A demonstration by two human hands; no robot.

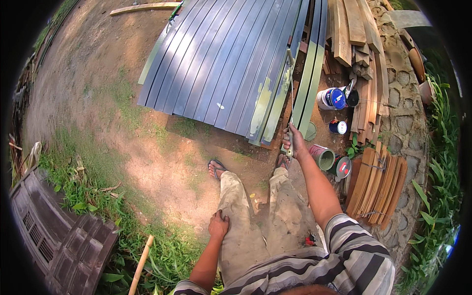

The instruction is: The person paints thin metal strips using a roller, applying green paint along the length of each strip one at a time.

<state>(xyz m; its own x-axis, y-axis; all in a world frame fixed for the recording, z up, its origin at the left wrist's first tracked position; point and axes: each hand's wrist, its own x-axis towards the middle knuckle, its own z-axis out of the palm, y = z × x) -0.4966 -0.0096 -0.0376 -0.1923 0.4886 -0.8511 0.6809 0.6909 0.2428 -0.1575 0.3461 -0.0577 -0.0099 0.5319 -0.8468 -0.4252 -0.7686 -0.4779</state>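
Observation:
My right hand (294,141) is closed around the handle of a long-shafted paint roller (292,98). The roller's small greenish head (290,57) reaches up over the right side of a row of dark blue-grey boards (196,69). Light green paint (260,105) covers patches on the near ends of the rightmost boards. Two narrow boards (310,81) lie apart to the right, green along their near part. My left hand (219,225) rests on my left leg, holding nothing; its fingers lie against the trousers, partly hidden.
Right of my arm stand an open pail with green paint (317,151), a lidded can (342,167), a small can (338,127) and a white pail with a blue lid (326,99). Timber stacks (373,98) and bundled wood strips (376,184) border a stone wall. Dark carved panels (78,250) lie lower left.

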